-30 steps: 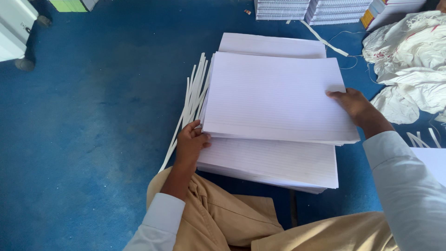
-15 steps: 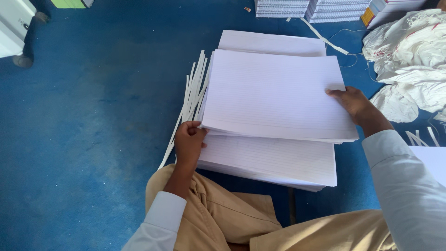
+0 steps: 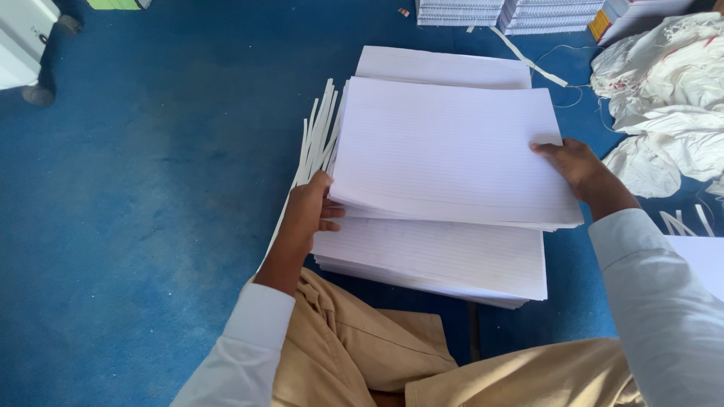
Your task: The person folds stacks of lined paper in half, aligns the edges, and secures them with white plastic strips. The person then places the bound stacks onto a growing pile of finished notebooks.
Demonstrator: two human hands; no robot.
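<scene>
Left hand (image 3: 308, 213) grips the left edge of a sheaf of lined paper (image 3: 452, 151), fingers curled under it. Right hand (image 3: 577, 167) clamps its right edge, thumb on top. The sheaf sits centre frame, lifted slightly and skewed over a lower paper stack (image 3: 437, 260) that rests on the blue floor (image 3: 151, 188). Another paper pile (image 3: 445, 66) lies behind, upper centre. Thin white paper strips (image 3: 317, 136) fan out just left of the sheaf, beside the left hand. Crumpled white sacks (image 3: 664, 90) at upper right. Bound stacks (image 3: 520, 11) along the top edge. Tan trousers (image 3: 354, 354) at the bottom.
</scene>
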